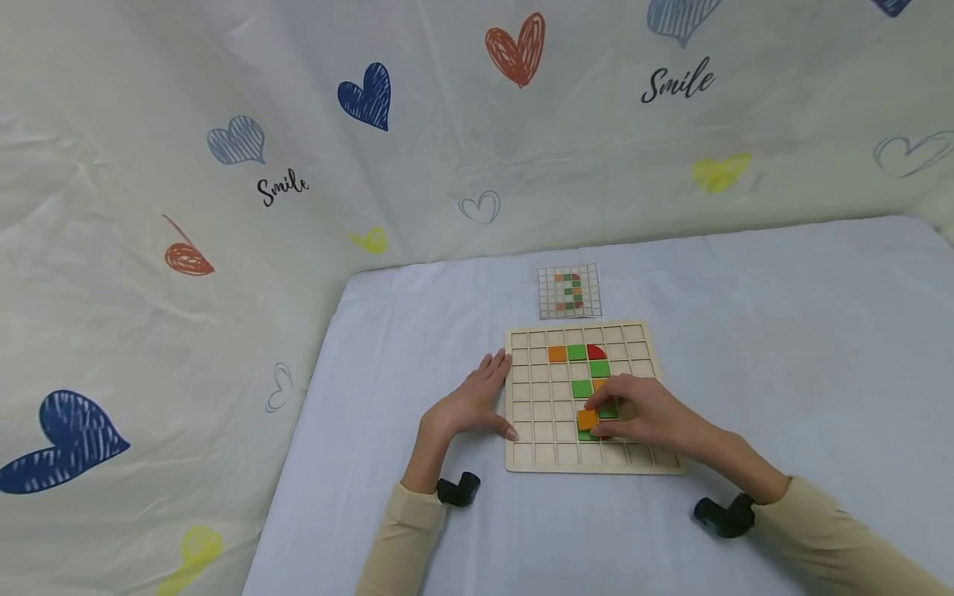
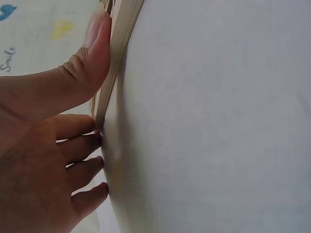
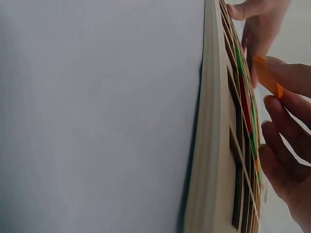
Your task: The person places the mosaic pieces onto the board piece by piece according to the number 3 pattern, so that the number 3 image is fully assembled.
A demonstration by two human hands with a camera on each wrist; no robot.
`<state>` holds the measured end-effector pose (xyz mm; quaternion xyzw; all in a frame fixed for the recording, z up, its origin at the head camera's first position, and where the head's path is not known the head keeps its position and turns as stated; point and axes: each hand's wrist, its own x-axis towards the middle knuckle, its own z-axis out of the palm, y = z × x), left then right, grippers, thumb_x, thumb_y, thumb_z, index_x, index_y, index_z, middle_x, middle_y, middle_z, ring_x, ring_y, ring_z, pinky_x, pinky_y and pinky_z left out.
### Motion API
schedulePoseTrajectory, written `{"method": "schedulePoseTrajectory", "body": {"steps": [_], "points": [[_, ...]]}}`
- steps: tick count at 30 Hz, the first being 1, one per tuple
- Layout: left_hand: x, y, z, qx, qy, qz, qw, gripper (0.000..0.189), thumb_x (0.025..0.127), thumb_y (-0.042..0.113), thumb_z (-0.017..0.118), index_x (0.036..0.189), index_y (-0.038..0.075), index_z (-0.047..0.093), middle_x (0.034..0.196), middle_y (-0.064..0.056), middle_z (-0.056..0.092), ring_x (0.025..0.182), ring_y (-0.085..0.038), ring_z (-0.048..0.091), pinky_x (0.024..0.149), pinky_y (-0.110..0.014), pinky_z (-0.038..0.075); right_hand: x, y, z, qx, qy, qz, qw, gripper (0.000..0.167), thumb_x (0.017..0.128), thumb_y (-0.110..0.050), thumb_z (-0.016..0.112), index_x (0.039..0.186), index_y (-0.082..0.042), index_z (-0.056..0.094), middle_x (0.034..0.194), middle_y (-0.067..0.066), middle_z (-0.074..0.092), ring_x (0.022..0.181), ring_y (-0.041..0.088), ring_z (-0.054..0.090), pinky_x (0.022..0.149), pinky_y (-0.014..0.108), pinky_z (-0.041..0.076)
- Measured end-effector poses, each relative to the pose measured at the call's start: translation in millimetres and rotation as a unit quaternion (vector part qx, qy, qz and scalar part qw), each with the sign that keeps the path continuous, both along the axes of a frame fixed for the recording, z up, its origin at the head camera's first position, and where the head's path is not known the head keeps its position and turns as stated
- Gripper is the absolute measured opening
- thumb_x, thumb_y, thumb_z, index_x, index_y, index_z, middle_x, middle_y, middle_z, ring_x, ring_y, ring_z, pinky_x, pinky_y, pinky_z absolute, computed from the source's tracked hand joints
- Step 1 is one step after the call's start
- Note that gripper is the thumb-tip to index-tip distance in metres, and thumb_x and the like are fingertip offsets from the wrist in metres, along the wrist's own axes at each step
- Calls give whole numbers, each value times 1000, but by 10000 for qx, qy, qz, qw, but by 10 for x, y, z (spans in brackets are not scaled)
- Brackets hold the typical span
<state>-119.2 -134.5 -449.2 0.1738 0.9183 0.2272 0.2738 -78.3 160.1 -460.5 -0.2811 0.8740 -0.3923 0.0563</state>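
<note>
A wooden grid board (image 1: 544, 463) lies on the table with green, orange and red pieces set in some of its squares. My right hand (image 1: 656, 414) pinches an orange square tile (image 1: 587, 420) between thumb and fingers, over the lower middle of the grid. In the right wrist view the tile (image 3: 266, 77) stands tilted above the board's surface. The right fingers partly hide the pieces beneath. My left hand (image 1: 473, 403) rests at the board's left edge with fingers extended; its thumb (image 2: 92, 53) lies along the wooden rim.
Behind the board lies a small pattern card (image 1: 553, 310) printed with a coloured grid. White cloth (image 1: 417, 348) covers the table. A pale curtain (image 1: 432, 149) with hearts and lettering hangs behind it and at the left. Black devices (image 1: 459, 489) sit at both wrists.
</note>
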Motion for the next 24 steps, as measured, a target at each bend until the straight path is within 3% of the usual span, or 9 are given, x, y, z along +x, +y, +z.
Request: {"method": "schedulePoseTrajectory", "body": {"steps": [10,24], "points": [[6,39,1,3,-36,26,10000,124,75,28,93,166,10,11,175,-4,3,162,-23,-2,132,-41,10,37,-186,-65,101,-188,38,9998,25,79,-21,90,99,-17,76,95,-10,69,87,14,56,77,28,51],[16,32,-9,-47,20,-26,10000,126,74,28,94,166,10,11,175,-5,3,162,-24,-2,131,-42,11,57,-315,-55,644,105,87,9978,22,78,-19,90,96,-18,77,90,-13,69,88,11,54,82,35,49]]}}
